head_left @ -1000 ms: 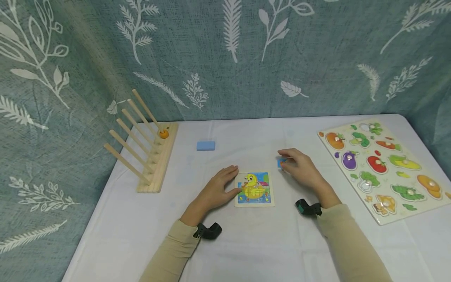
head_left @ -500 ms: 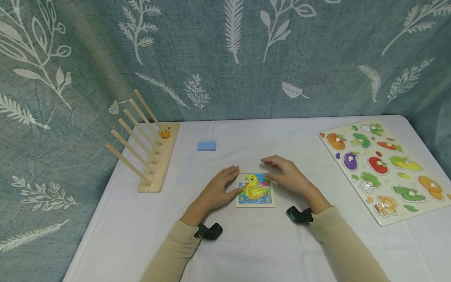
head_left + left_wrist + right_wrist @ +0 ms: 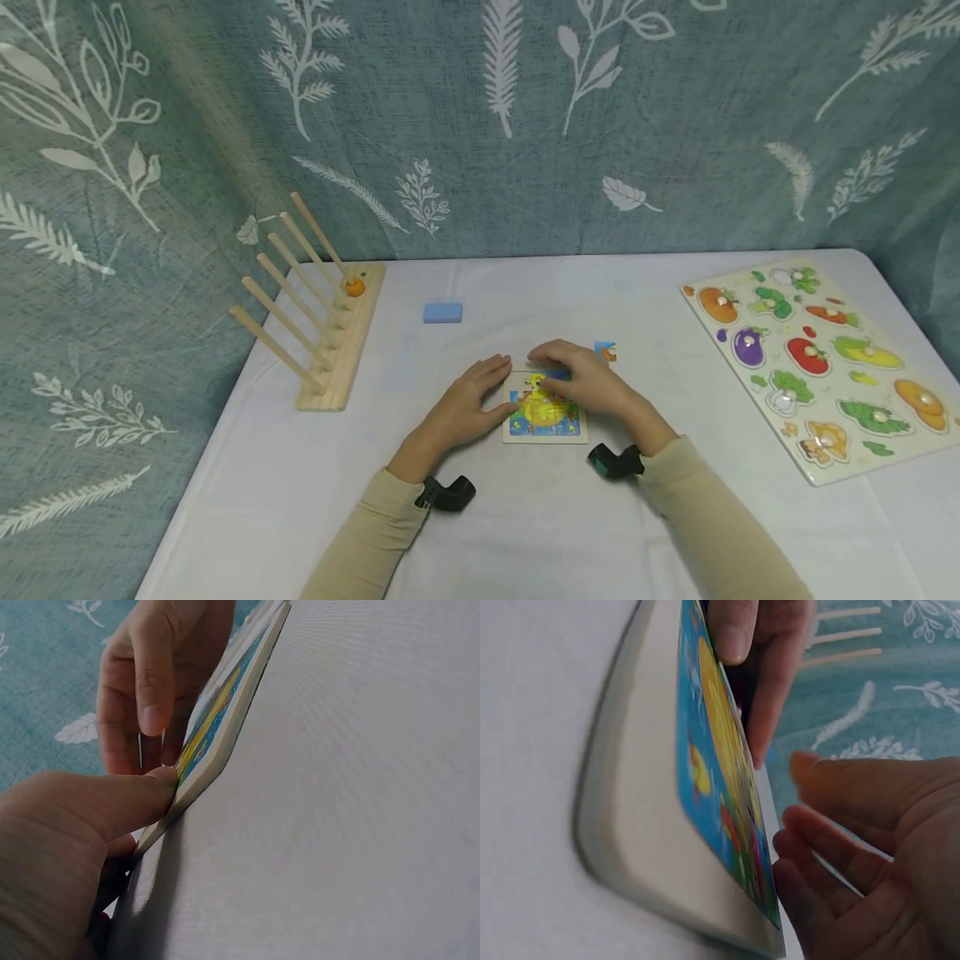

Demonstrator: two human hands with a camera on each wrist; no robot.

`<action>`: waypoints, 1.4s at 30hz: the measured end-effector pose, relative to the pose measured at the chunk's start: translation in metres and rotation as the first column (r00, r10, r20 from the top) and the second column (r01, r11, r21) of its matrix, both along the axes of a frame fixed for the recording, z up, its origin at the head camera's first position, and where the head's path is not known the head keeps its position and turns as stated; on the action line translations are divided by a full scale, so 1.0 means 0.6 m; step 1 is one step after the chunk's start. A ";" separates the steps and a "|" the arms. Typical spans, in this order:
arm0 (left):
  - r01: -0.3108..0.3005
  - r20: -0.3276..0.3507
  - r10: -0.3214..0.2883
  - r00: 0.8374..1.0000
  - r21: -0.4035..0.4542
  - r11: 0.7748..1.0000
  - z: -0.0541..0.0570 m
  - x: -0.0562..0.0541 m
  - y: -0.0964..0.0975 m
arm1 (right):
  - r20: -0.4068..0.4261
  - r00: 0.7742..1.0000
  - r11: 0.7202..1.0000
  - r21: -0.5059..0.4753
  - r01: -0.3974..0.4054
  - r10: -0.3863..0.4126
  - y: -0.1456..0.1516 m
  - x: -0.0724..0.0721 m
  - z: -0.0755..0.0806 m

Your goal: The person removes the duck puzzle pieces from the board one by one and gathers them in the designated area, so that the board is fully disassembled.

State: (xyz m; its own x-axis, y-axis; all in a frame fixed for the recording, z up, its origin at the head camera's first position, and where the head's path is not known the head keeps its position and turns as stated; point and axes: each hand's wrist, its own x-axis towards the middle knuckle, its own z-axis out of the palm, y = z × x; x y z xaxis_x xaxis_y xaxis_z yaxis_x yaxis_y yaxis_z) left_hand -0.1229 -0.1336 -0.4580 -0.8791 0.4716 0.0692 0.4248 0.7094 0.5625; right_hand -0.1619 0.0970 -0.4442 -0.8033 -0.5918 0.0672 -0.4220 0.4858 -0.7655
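Observation:
A small square jigsaw puzzle (image 3: 551,423) with a yellow duck picture lies in its pale wooden tray, with bare wood showing at its upper left. My left hand (image 3: 468,398) rests along the tray's left side. In the left wrist view, its thumb (image 3: 142,799) presses on the tray's edge. My right hand (image 3: 588,379) reaches over the puzzle's upper right part, thumb apart from the fingers and nothing visible between them. Seen from the right wrist, its fingertips are close to the puzzle's far edge. A loose blue and orange puzzle piece (image 3: 607,351) lies behind my right hand.
A wooden rack of upright pegs (image 3: 352,333) stands at the left, with a small orange piece (image 3: 355,287) on it. A blue block (image 3: 442,313) lies at the back. The vegetable puzzle board (image 3: 847,367) covers the table's right side.
My right hand has left the loose piece, which stays on the table, and moved left over the duck puzzle. My left hand keeps its place at the tray.

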 end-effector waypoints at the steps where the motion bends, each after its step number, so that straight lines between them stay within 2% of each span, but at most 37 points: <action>1: 0.002 0.001 -0.002 1.000 0.002 1.000 0.000 0.000 0.000 | -0.008 1.000 1.000 0.019 -0.004 0.005 -0.001 0.000 -0.002; 14: 0.011 -0.003 -0.011 1.000 -0.005 1.000 -0.002 -0.002 0.000 | -0.096 0.990 0.984 0.153 -0.091 0.106 -0.005 0.002 -0.005; 25: 0.005 -0.001 -0.005 1.000 -0.005 1.000 0.000 -0.003 0.002 | -0.146 0.986 0.985 0.162 -0.058 0.082 -0.006 0.009 -0.002; 32: 0.003 -0.012 -0.003 1.000 -0.007 1.000 -0.002 -0.001 0.001 | -0.110 0.989 0.981 0.178 -0.073 0.094 -0.004 0.009 0.005; 42: 0.015 -0.024 -0.015 1.000 0.009 1.000 0.001 -0.001 0.002 | -0.082 0.994 0.968 0.247 -0.052 0.074 -0.003 0.010 0.018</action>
